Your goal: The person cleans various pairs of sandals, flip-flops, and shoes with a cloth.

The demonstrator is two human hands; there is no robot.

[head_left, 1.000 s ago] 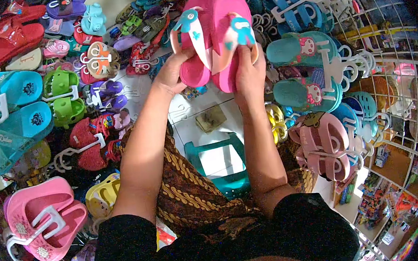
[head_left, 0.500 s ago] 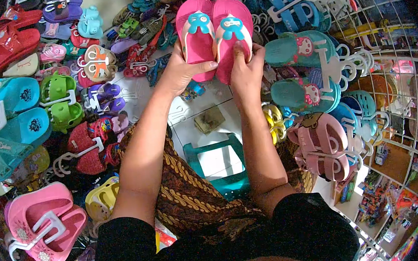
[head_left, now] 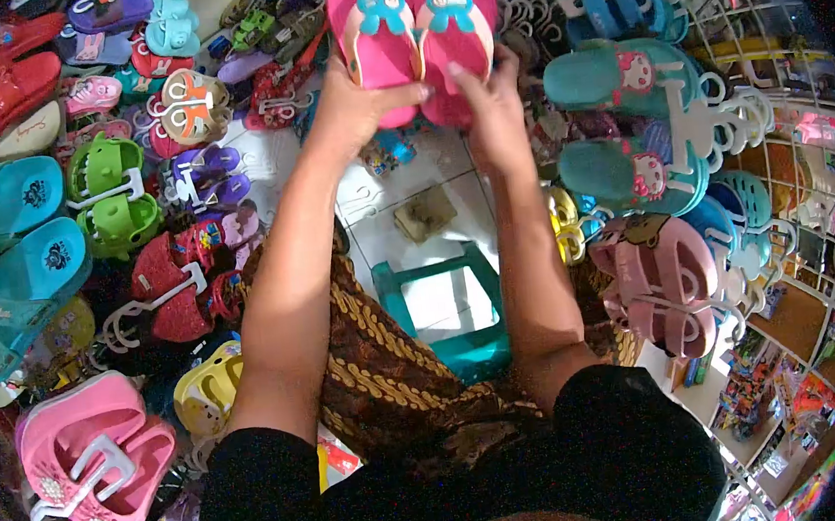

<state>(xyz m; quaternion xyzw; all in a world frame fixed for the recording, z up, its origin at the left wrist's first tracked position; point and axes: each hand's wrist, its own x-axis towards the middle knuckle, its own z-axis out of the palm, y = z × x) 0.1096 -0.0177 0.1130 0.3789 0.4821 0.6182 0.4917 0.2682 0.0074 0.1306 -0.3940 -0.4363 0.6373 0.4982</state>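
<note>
A pair of pink flip-flops [head_left: 455, 54] with cream straps and turquoise animal-shaped ornaments is held up side by side in front of me, soles flat towards me. My left hand [head_left: 351, 108] grips the left one near its heel, thumb across the heel and fingers behind. My right hand [head_left: 496, 112] is at the right one, its thumb over the footbed and its fingers partly hidden at the outer edge; it is slightly blurred. The tops of both flip-flops reach the upper edge of the view.
A green plastic stool [head_left: 476, 350] stands on the white tiled floor below my arms. Sandals on white hangers crowd both sides, among them turquoise sandals [head_left: 47, 196], pink sandals [head_left: 100, 412] and teal slippers [head_left: 586, 78]. A white wire rack [head_left: 819, 252] lines the right.
The flip-flops have moved up and slightly left in the view with both hands. My right thumb has shifted on the right one. The surroundings have shifted slightly as the camera moved.
</note>
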